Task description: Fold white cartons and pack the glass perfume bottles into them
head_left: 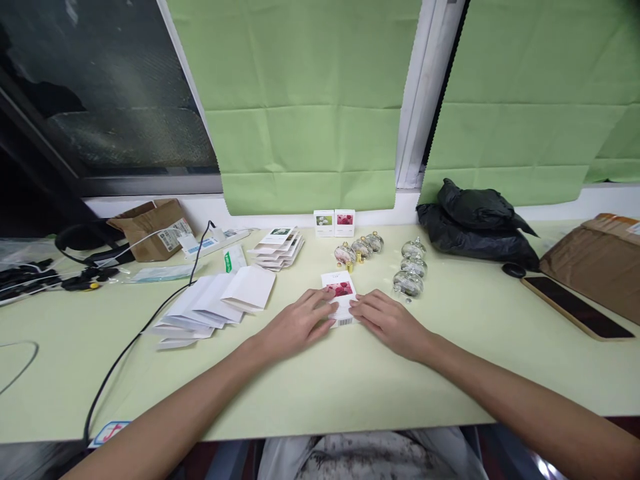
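Observation:
A small white carton (341, 308) with a red flower picture and a barcode lies on the table in front of me. It looks flat. My left hand (303, 319) grips its left edge, fingers curled over the face. On the other side my right hand (387, 319) holds the right edge, its fingers bent close together. Just beyond the carton, several round glass bottles (361, 249) with gold parts stand in a slanting row. To the right is a column of similar bottles with silvery tops (413, 268).
Left of my hands lie fanned white flattened cartons (215, 303) and a stack of printed ones (280, 248). Two small boxes (334, 223) stand by the wall. A black cable (135, 340) crosses the left side. Black bags (475, 227), a phone (575, 307) and a cardboard box (600, 260) are right.

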Action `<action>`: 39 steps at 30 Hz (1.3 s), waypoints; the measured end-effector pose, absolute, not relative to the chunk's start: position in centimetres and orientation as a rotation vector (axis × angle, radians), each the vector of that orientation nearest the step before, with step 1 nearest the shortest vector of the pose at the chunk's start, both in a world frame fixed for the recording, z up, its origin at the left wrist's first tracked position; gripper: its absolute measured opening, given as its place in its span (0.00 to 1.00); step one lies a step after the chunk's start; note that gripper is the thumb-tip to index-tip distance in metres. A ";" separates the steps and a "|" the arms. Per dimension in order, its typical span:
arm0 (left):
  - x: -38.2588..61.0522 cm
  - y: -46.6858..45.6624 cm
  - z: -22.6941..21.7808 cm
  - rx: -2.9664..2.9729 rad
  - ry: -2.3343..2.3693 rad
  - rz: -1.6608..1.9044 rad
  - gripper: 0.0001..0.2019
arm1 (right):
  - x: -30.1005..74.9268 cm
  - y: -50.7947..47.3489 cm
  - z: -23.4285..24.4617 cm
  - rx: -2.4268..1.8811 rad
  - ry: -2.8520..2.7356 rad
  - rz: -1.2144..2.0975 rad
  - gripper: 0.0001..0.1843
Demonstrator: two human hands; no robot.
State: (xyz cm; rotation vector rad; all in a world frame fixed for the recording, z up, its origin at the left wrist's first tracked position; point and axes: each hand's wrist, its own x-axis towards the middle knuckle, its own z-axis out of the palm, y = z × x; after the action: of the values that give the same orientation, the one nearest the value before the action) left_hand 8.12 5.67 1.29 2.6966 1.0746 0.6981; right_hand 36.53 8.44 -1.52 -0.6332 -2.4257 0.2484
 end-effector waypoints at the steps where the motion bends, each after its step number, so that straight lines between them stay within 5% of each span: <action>1: 8.1 5.6 1.4 2.679 1.071 0.700 0.15 | 36.5 8.4 -1.5 -0.628 -2.431 0.251 0.17; 5: 8.3 5.5 1.6 2.435 1.128 0.803 0.16 | 36.5 8.2 -1.1 -0.705 -2.333 0.441 0.14; 9: 8.7 6.2 0.5 2.154 1.507 1.003 0.22 | 36.4 8.3 -1.2 -1.022 -2.104 0.612 0.31; 12: 9.0 6.9 -0.9 2.168 1.680 0.900 0.28 | 36.1 8.6 -1.3 -1.123 -2.137 0.563 0.30; 16: 9.2 7.2 -1.3 2.225 1.667 0.800 0.27 | 35.9 8.9 -1.1 -1.067 -2.243 0.565 0.24; 24: 9.8 6.1 0.9 2.009 1.362 1.020 0.43 | 35.9 8.6 -1.6 -0.990 -2.051 0.685 0.34; 32: 9.9 6.4 0.6 1.935 1.286 1.061 0.24 | 35.6 8.5 -0.9 -0.833 -2.025 0.720 0.25; 39: 9.9 6.7 0.7 1.925 1.290 0.990 0.22 | 35.6 9.0 -1.8 -0.841 -1.965 0.938 0.20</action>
State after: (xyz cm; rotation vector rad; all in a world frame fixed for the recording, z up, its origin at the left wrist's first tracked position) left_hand 9.89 6.73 0.69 1.9252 1.2895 0.9900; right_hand 35.60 8.98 -1.78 -0.8406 -1.9654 0.9381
